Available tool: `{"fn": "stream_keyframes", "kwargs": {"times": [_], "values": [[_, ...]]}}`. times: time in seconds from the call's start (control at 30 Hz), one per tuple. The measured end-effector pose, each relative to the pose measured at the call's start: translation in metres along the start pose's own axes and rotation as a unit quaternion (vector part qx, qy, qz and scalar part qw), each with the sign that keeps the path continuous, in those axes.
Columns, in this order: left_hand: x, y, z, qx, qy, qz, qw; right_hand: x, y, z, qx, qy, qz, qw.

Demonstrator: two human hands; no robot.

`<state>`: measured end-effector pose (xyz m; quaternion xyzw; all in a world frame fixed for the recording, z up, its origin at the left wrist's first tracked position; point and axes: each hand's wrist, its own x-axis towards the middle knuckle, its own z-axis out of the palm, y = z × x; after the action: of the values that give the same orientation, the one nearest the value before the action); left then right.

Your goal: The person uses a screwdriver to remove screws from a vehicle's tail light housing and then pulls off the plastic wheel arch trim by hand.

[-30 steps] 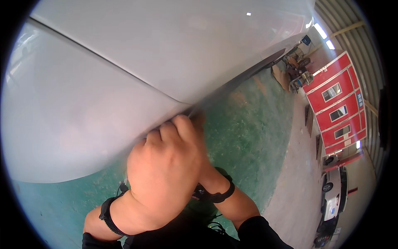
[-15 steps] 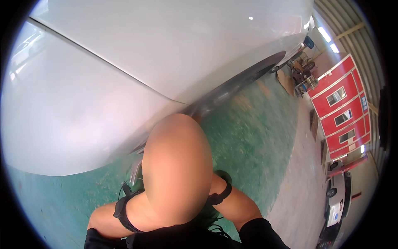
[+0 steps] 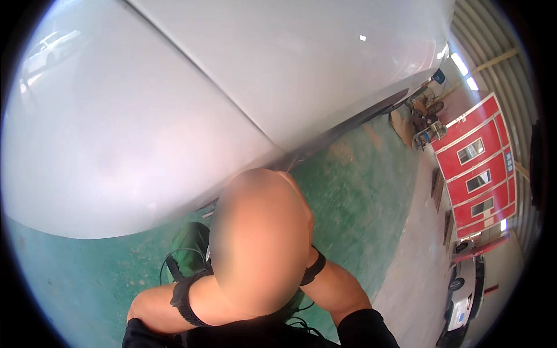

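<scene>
A large silver-white car body (image 3: 156, 133) fills the upper left, with a dark seam (image 3: 214, 87) running down to its lower edge. My left hand (image 3: 241, 272) and my right hand (image 3: 299, 200) are close together just below that edge, by the seam's lower end. A large smooth blur covers most of both, so their fingers and anything in them are hidden. Whether they touch the car I cannot tell. A black strap (image 3: 184, 298) circles my left wrist and another black strap (image 3: 314, 268) my right. Left of my hands shows a small pale piece (image 3: 209, 214), too small to name.
A dark green rounded shape (image 3: 194, 240) and a thin dark cable (image 3: 165, 267) lie left of my hands. Beneath is a green floor (image 3: 354, 191). A red panelled wall with windows (image 3: 478, 165), piled parts (image 3: 426, 119) and a white car (image 3: 461, 296) stand at the right.
The view has shifted, and the seam now sits farther right and steeper. Both hands appear slightly right and lower, still together. The shiny strip left of them is mostly gone from sight; the green shape shows.
</scene>
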<state>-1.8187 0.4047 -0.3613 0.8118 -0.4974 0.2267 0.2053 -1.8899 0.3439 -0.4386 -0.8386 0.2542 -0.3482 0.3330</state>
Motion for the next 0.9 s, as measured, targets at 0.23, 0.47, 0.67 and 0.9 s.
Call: {"fn": "stream_keyframes", "kwargs": {"times": [0.23,0.47,0.67,0.9], "values": [[0.0,-0.03,-0.025,-0.129,-0.072,0.014,0.989,0.01,0.004,0.01,0.015,0.003,0.008,1.0],[-0.01,-0.043,-0.014,-0.172,-0.068,-0.004,0.983,0.011,0.014,0.023,0.048,0.002,0.027,0.998],[-0.004,-0.023,-0.002,-0.204,-0.019,-0.065,0.977,0.011,0.009,0.021,0.336,-0.022,0.161,0.928],[0.001,-0.024,-0.008,-0.203,-0.007,-0.018,0.979,0.008,0.023,0.031,0.685,-0.039,0.243,0.686]]}}
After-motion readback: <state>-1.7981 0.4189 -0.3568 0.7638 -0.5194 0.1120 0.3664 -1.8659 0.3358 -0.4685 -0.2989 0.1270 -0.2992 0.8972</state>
